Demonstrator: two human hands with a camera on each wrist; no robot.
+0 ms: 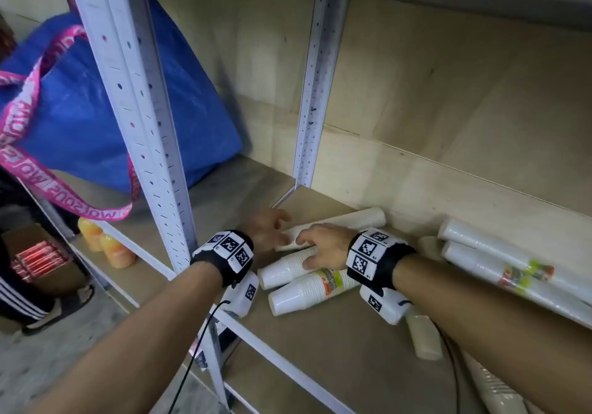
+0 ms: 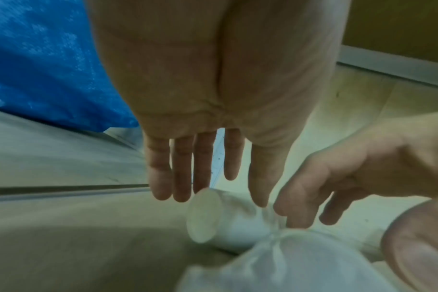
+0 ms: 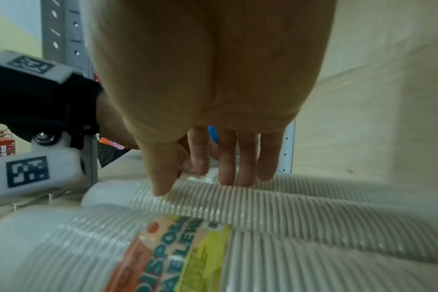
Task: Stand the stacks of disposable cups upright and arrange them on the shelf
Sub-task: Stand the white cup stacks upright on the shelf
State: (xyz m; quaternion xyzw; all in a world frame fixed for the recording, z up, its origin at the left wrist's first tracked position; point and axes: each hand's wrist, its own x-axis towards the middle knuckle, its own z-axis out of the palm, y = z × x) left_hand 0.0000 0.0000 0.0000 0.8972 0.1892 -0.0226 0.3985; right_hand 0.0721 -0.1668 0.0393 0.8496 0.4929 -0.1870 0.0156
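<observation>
Several wrapped stacks of white disposable cups lie on their sides on the wooden shelf (image 1: 336, 349). A long stack (image 1: 352, 221) lies at the back, a shorter one (image 1: 282, 272) in front of it, and a labelled stack (image 1: 307, 292) nearest me. My left hand (image 1: 282, 224) hovers open, fingers straight, over the flat end of a stack (image 2: 205, 215). My right hand (image 1: 304, 247) rests its thumb and fingertips (image 3: 160, 187) on the ribbed side of the shorter stack (image 3: 263, 205), beside the labelled stack (image 3: 163, 256). Neither hand grips anything.
Two more long stacks (image 1: 512, 263) lie at the right, another (image 1: 493, 388) at the bottom right beside a cream object (image 1: 423, 336). A white upright post (image 1: 144, 118) stands left of my arms. A blue bag (image 1: 80, 118) fills the neighbouring bay; orange bottles (image 1: 109, 243) sit below.
</observation>
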